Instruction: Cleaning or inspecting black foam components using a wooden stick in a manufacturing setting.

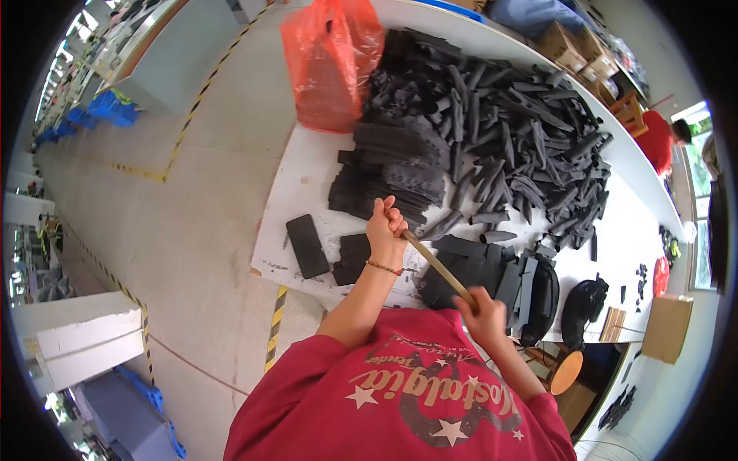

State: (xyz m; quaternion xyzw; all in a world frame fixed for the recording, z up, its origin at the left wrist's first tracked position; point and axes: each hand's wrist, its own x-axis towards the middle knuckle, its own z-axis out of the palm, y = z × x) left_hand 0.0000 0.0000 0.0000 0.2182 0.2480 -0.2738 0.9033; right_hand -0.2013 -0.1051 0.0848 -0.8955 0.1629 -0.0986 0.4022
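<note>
A thin tan wooden stick (437, 264) slants between my hands over the near edge of the white table (290, 184). My left hand (387, 228) is closed in a fist around its far end. Toward its near end, my right hand (483, 316) is wrapped around it, slightly blurred. Just beyond my left fist lie stacked flat black strips (388, 173). A small black piece (352, 260) rests beside my left wrist, with a black phone (307, 246) left of it. Black flat panels (469, 265) sit under and right of the stick.
A big heap of rolled black pieces (523, 131) covers the table's far side. An orange plastic bag (330, 65) stands at the far left corner. Black bundles (584, 303) lie at right, near a cardboard box (666, 329) and a round stool (566, 373). Another person (655, 142) is at far right.
</note>
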